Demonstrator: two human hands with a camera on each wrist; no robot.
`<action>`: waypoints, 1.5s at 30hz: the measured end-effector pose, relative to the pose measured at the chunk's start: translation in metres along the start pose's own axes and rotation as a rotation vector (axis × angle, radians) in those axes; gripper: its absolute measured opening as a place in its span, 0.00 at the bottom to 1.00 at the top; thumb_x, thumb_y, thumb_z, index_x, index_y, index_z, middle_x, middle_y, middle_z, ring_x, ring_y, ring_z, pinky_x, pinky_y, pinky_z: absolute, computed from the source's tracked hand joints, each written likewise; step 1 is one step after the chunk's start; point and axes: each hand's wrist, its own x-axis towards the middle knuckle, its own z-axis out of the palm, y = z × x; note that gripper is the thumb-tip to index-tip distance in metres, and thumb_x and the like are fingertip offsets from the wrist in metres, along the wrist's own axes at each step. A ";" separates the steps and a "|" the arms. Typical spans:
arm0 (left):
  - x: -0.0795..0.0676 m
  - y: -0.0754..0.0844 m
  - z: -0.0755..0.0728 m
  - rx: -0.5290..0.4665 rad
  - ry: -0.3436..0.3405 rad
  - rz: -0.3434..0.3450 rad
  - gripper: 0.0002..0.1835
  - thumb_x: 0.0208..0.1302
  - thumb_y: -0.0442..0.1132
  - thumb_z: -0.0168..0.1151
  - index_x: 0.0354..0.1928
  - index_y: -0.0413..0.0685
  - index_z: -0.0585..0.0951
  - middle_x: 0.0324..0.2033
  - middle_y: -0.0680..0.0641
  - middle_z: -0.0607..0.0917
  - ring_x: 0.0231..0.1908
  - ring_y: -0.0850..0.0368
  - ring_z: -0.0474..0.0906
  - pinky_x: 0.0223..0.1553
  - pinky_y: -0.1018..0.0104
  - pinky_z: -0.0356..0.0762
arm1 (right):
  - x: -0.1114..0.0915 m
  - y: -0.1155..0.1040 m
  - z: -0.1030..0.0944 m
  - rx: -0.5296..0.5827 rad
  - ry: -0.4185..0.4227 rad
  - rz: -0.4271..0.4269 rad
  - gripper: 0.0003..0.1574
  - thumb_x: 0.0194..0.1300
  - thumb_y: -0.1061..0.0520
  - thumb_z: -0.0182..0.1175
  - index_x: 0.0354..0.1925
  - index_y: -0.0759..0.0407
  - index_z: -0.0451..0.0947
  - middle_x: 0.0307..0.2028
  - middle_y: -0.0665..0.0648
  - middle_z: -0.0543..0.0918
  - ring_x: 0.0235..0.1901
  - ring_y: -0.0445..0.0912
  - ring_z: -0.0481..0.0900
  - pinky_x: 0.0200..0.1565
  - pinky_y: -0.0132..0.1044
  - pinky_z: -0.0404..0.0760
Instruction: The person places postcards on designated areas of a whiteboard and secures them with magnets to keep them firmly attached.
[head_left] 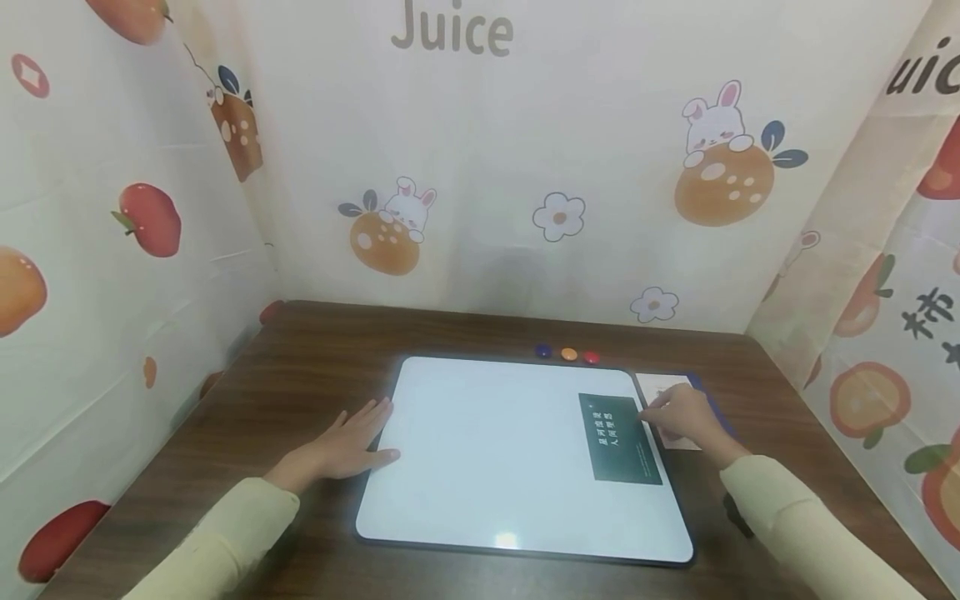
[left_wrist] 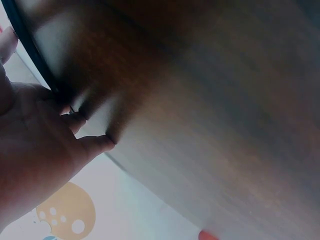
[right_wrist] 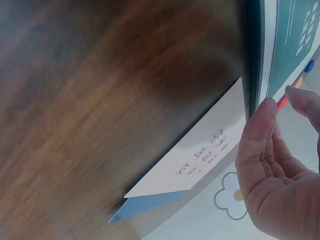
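A whiteboard [head_left: 480, 450] with a dark frame lies on the table. My left hand [head_left: 348, 442] rests with spread fingers at its left edge, the thumb reaching over the white surface. In the left wrist view the fingertips [left_wrist: 111, 142] lie beyond the board's dark rim. A dark green card [head_left: 611, 467] with white lettering lies on the board's right part. My right hand [head_left: 686, 414] is at the card's right edge. The right wrist view shows a gap between thumb and index finger, the index fingertip [right_wrist: 266, 106] right at the green card's edge.
A white card [head_left: 656, 383] with handwriting lies right of the board, over a blue card [head_left: 711, 396]. Behind the board sit three small round pieces: blue [head_left: 543, 351], orange [head_left: 569, 354] and red [head_left: 592, 357]. Printed curtains [head_left: 480, 150] enclose the wooden table [head_left: 322, 350].
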 end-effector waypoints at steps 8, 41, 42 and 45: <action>-0.004 0.006 -0.004 -0.012 0.003 0.029 0.47 0.66 0.61 0.51 0.73 0.36 0.49 0.72 0.34 0.48 0.71 0.36 0.38 0.63 0.30 0.31 | 0.015 0.004 -0.004 0.071 0.046 0.037 0.22 0.59 0.56 0.65 0.41 0.76 0.77 0.35 0.69 0.80 0.26 0.50 0.79 0.27 0.39 0.82; -0.003 0.011 -0.004 0.011 -0.009 -0.023 0.46 0.66 0.60 0.53 0.74 0.39 0.49 0.73 0.39 0.48 0.72 0.40 0.37 0.64 0.33 0.31 | 0.066 -0.036 -0.003 0.175 0.059 -0.051 0.27 0.62 0.49 0.63 0.49 0.71 0.75 0.47 0.71 0.78 0.46 0.63 0.76 0.47 0.55 0.78; -0.003 0.011 -0.004 0.008 -0.010 -0.022 0.46 0.66 0.60 0.53 0.74 0.38 0.49 0.73 0.38 0.48 0.72 0.39 0.37 0.64 0.33 0.31 | 0.067 -0.037 -0.002 0.174 0.058 -0.053 0.28 0.62 0.49 0.63 0.49 0.72 0.75 0.47 0.71 0.78 0.46 0.63 0.76 0.47 0.55 0.77; -0.002 0.009 -0.004 0.026 -0.019 -0.034 0.46 0.66 0.61 0.52 0.74 0.40 0.48 0.73 0.39 0.46 0.72 0.41 0.36 0.65 0.34 0.32 | 0.072 -0.040 0.001 0.185 0.049 -0.049 0.29 0.63 0.50 0.63 0.52 0.73 0.73 0.49 0.72 0.76 0.47 0.64 0.75 0.48 0.56 0.77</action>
